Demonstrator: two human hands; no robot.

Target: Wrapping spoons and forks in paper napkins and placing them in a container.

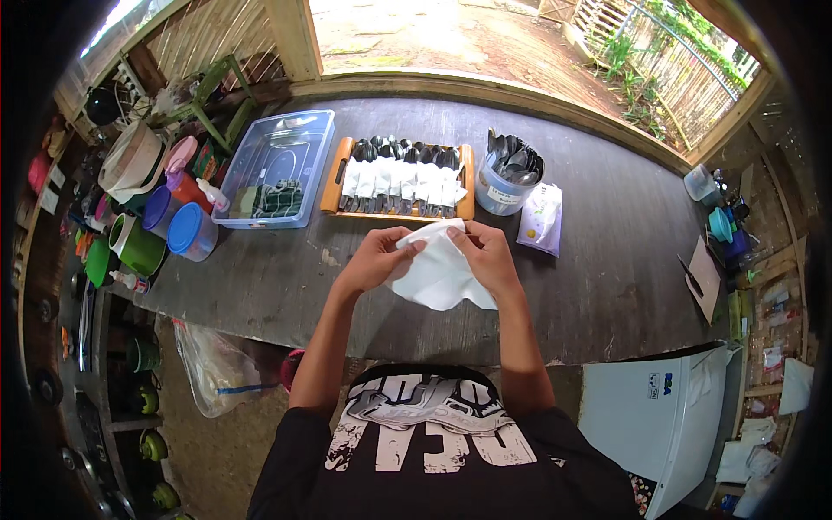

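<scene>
A white paper napkin [437, 276], partly unfolded, hangs between my two hands above the dark table. My left hand [380, 255] pinches its upper left edge, and my right hand [484, 253] grips the upper right. Just beyond them lies an orange-brown wooden tray [330, 188]. Dark spoons and forks fill it in a row, wrapped around the middle with white napkins [403, 181]. Right of the tray stands a bluish plastic tub [497, 195] of loose dark cutlery [517, 159]. A purple-and-white napkin pack [541, 221] leans or lies in front of the tub.
A clear plastic bin [276, 123] with a folded checked cloth [278, 198] sits left of the tray. Lidded containers [193, 233] and bottles crowd the table's left end. A clipboard-like board [702, 283] lies at the right edge. A white refrigerator or freezer [640, 416] stands below right.
</scene>
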